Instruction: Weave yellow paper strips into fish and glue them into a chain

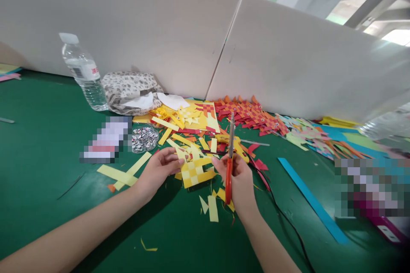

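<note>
My left hand [162, 168] pinches the left edge of a woven paper piece [194, 173], a checkerboard of pale and deeper yellow strips with loose ends sticking out. Red-handled scissors [228, 175] are in my right hand [241, 179], their blades pointing up and away from me. The right thumb reaches toward the woven piece's right side; whether it touches cannot be made out. Beyond my hands lies a yellow glue gun [241, 149], partly hidden, with a black cord [282, 211] running toward me. Yellow paper scraps [212, 209] lie below the woven piece.
A water bottle [83, 72], a patterned cloth bag [131, 89] and a bag of googly eyes [144, 138] stand at left. Red-orange woven paper fish [246, 115] are piled against the white partition [179, 30]. A blue strip [310, 198] lies right on the green table [128, 239].
</note>
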`<act>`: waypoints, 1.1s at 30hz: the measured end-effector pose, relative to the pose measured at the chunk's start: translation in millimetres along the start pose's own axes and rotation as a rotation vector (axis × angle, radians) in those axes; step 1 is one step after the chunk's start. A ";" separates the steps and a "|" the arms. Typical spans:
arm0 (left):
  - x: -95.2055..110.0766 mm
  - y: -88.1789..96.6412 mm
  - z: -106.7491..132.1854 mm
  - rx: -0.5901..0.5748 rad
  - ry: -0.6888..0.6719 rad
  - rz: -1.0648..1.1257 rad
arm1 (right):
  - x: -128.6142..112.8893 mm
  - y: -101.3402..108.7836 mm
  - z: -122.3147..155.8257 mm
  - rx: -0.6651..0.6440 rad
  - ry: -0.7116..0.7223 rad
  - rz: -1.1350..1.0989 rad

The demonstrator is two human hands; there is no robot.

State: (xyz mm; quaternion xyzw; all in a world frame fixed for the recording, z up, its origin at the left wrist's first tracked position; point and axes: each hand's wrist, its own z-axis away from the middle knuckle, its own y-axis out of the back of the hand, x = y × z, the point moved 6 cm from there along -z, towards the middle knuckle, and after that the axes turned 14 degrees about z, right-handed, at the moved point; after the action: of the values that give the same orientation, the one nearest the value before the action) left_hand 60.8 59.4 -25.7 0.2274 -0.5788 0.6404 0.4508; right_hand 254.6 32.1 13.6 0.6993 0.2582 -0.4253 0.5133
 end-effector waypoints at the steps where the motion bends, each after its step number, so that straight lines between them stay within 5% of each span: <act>1: 0.2 0.1 -0.2 0.000 -0.006 0.002 | -1.7 -1.0 1.7 -0.017 0.017 0.026; 11: 4.5 7.8 -2.4 0.110 -0.096 -0.019 | -8.1 -8.2 8.1 -0.106 0.135 0.181; 18: 4.1 8.0 -5.1 0.066 -0.131 0.010 | -18.7 -19.4 16.7 -0.119 0.358 0.645; 23: 4.2 12.1 -5.7 0.127 -0.110 0.052 | -18.4 -23.1 18.3 -0.087 0.405 0.763; 28: 5.3 3.4 1.4 0.097 -0.067 -0.007 | -14.2 -22.3 15.6 -0.097 0.311 0.673; 33: 5.3 -3.7 3.6 0.021 -0.099 -0.066 | 0.8 -26.8 9.8 -0.205 0.074 0.247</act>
State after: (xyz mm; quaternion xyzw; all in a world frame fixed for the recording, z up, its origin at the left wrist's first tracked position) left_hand 60.5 57.4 -18.6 0.2824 -0.5857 0.6193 0.4402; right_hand 230.4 31.9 -1.5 0.6850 0.2308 -0.3043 0.6204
